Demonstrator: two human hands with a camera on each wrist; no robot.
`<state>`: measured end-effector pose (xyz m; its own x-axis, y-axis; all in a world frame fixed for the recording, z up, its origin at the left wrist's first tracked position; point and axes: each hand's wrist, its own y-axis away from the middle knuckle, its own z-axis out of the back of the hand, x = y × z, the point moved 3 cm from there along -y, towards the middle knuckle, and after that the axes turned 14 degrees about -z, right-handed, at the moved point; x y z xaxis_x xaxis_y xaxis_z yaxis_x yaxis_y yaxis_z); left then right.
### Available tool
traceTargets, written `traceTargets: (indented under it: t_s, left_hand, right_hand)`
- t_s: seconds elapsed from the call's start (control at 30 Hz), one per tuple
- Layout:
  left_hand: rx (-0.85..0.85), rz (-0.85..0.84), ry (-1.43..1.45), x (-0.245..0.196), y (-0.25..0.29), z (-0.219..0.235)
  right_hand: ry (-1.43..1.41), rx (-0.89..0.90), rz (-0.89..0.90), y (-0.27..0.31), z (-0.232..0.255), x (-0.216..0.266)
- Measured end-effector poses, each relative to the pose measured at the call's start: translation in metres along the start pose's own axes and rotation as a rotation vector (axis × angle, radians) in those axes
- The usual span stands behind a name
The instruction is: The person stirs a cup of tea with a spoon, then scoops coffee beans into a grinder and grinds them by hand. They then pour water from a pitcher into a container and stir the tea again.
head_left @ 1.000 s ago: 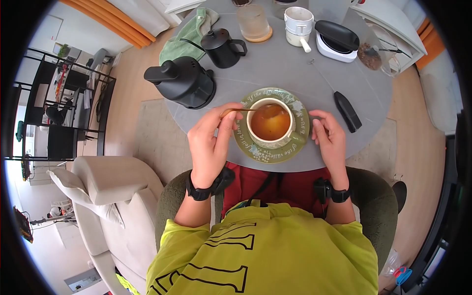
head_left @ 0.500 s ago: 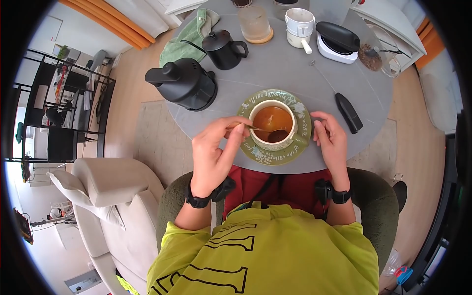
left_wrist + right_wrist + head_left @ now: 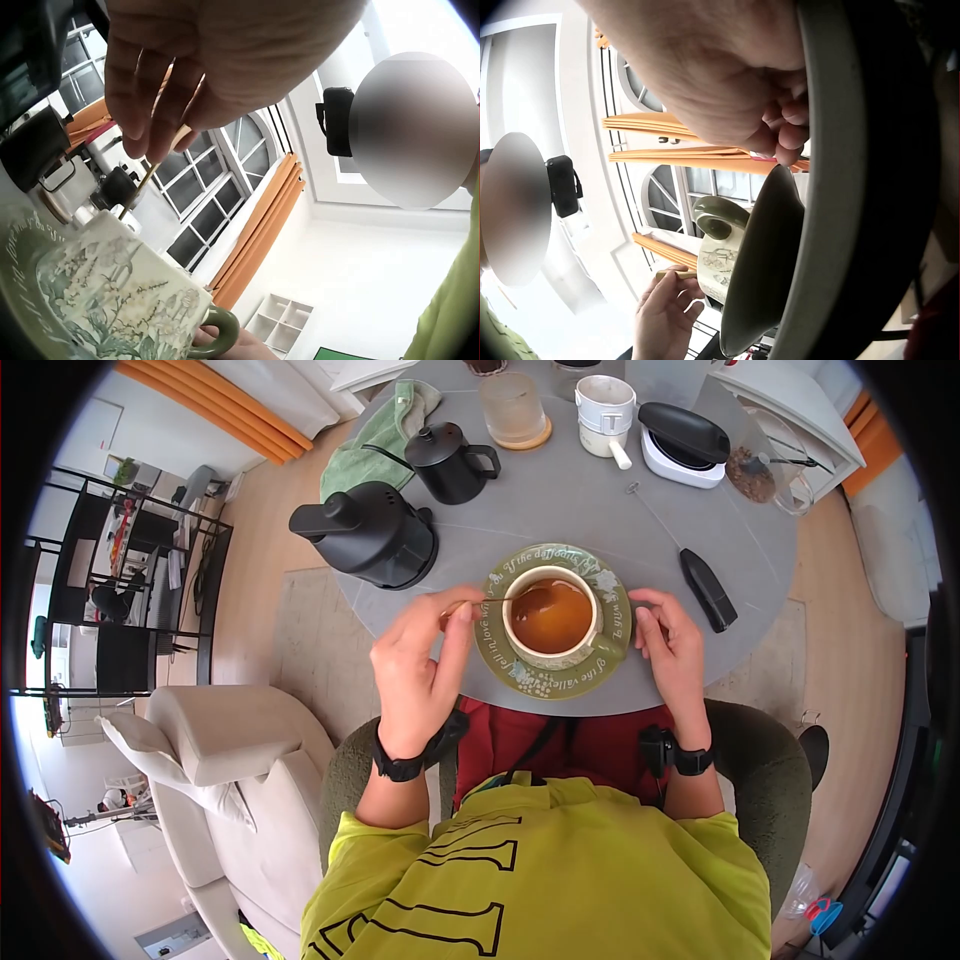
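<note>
A green floral cup (image 3: 550,618) of amber-brown liquid stands on a green saucer (image 3: 520,676) with lettering round its rim. My left hand (image 3: 420,657) pinches the handle of a thin spoon (image 3: 487,600), whose far end dips into the liquid at the cup's left side. In the left wrist view the spoon (image 3: 139,192) slants down behind the cup's rim (image 3: 112,234). My right hand (image 3: 672,650) rests at the saucer's right edge, fingers loosely bent, holding nothing. The saucer (image 3: 761,262) shows from the side in the right wrist view, its edge close by those fingertips.
A black grinder-like appliance (image 3: 375,538), a black kettle (image 3: 452,463) and a green cloth (image 3: 375,450) stand at the left. A black-handled frother (image 3: 708,590) lies right of the saucer. Behind are a glass on a coaster (image 3: 515,410), a white pot (image 3: 605,418) and a white scale (image 3: 682,462).
My left hand has drawn back slightly to the left, and the spoon's bowl has moved from the cup's near right side to its far left. My right hand has barely moved.
</note>
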<state>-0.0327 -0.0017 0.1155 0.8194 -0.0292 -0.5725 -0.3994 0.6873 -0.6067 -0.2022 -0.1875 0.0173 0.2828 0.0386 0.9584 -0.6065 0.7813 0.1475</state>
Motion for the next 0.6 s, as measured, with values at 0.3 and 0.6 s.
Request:
traceTargets:
  t_s: [0.3,0.6]
  left_hand:
    - [0.023,0.126,0.242,0.004,0.003,-0.010]
    - [0.014,0.006,0.102,0.003,-0.003,-0.012]
  right_hand:
    - [0.022,-0.002,0.003,0.001,-0.001,0.002]
    - [0.023,-0.004,0.016,0.000,0.000,0.000]
